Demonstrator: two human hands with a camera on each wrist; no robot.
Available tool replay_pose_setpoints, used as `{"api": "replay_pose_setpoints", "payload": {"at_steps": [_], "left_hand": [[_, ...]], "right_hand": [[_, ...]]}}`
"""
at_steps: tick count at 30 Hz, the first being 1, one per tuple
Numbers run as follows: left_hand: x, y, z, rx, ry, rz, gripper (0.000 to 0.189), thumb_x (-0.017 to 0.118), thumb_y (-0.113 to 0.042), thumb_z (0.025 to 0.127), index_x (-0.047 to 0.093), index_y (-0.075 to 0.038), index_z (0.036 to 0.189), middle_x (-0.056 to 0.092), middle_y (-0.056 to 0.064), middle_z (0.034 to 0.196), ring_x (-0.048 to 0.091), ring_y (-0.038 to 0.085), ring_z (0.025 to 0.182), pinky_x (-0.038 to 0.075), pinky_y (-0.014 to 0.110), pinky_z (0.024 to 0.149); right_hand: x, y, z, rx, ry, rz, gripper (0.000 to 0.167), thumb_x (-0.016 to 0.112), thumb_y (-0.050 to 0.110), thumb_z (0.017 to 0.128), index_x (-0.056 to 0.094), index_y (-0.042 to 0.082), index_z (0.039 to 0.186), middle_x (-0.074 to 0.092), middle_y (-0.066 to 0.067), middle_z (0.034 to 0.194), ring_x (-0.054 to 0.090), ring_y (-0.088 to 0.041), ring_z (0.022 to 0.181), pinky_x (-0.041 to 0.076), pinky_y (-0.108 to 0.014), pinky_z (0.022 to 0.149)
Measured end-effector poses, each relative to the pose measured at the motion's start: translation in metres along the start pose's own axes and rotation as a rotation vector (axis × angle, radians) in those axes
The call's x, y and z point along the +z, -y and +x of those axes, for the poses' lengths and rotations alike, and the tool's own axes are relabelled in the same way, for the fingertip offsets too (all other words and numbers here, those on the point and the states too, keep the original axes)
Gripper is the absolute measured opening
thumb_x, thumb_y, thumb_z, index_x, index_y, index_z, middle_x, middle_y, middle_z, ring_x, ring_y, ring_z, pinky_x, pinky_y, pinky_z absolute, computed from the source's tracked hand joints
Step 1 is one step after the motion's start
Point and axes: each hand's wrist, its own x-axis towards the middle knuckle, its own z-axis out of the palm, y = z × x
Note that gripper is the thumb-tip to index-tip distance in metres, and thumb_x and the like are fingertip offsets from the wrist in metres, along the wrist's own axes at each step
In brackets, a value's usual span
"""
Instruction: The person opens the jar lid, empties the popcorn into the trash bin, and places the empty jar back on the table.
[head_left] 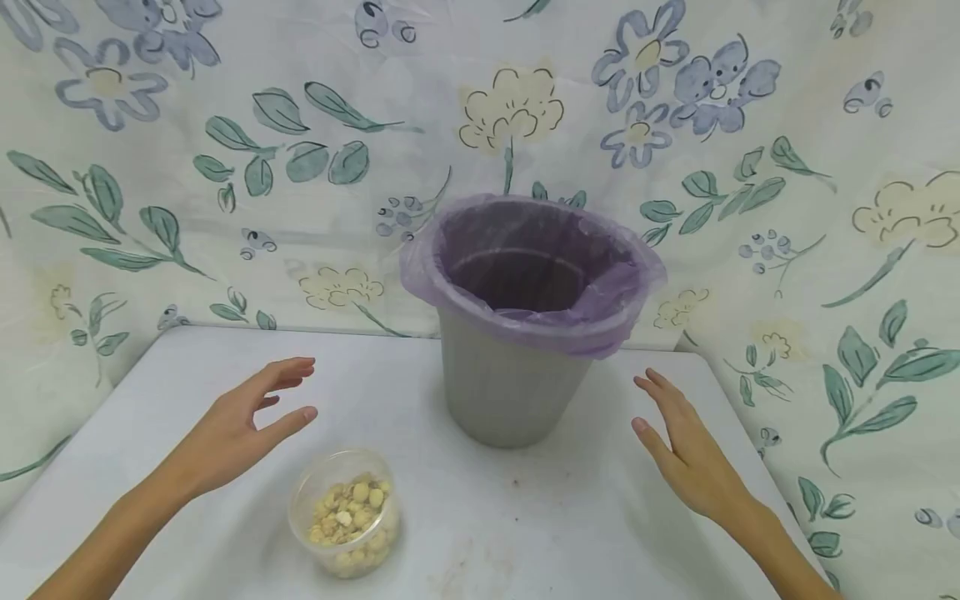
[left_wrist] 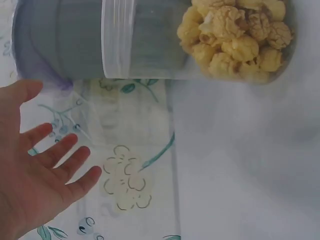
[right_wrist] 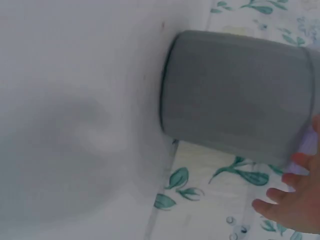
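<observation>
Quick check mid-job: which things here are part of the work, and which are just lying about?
Likely in the job:
- left hand and right hand, both empty
- clear tub of popcorn
- grey bin with purple liner

Just there:
- dark specks
- white table
- floral cloth

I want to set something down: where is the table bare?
Free: the table between left hand and bin, behind the tub; also between bin and right hand. Crowded: front left, by the tub and left hand; specks dot the front middle.
</observation>
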Motion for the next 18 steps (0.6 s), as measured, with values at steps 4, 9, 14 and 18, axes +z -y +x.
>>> {"api": "replay_pose_setpoints", "payload": {"at_steps": [4,9,14,18], "left_hand": [[0.003,0.006,-0.006,0.033,0.03,-0.019,0.055,0.068,-0.018,0.097,0.044,-0.01,0.146,0.056,0.015,0.136,0.052,0.028,0.121,0.035,0.006,0.092],[0.007,0.014,-0.012,0.042,0.051,-0.048,0.046,0.062,-0.015,0.1,0.047,-0.011,0.144,0.058,0.012,0.135,0.053,0.001,0.117,0.038,0.007,0.092],[0.008,0.023,-0.02,0.02,0.078,-0.132,0.042,0.059,-0.011,0.101,0.049,-0.01,0.142,0.058,0.004,0.134,0.052,-0.008,0.114,0.046,0.013,0.088],[0.011,0.028,-0.028,0.035,0.091,-0.279,0.044,0.058,-0.001,0.1,0.048,-0.008,0.142,0.058,-0.009,0.132,0.054,-0.003,0.116,0.049,0.016,0.087]], "right_hand": [[0.005,0.009,-0.002,0.01,0.013,0.125,0.049,0.051,0.019,0.105,0.038,0.01,0.151,0.029,-0.011,0.159,0.025,-0.036,0.145,0.028,-0.053,0.113],[0.011,0.019,-0.002,-0.055,0.008,0.19,0.048,0.055,0.012,0.103,0.041,0.011,0.149,0.035,-0.01,0.156,0.033,-0.032,0.142,0.026,-0.013,0.108],[0.016,0.028,-0.002,-0.085,0.02,0.222,0.051,0.061,0.011,0.1,0.043,0.014,0.148,0.038,-0.005,0.154,0.038,-0.026,0.139,0.031,-0.017,0.108],[0.022,0.036,-0.002,-0.088,0.042,0.244,0.053,0.065,0.014,0.098,0.044,0.014,0.146,0.04,0.0,0.153,0.04,-0.021,0.138,0.04,-0.033,0.108]]}}
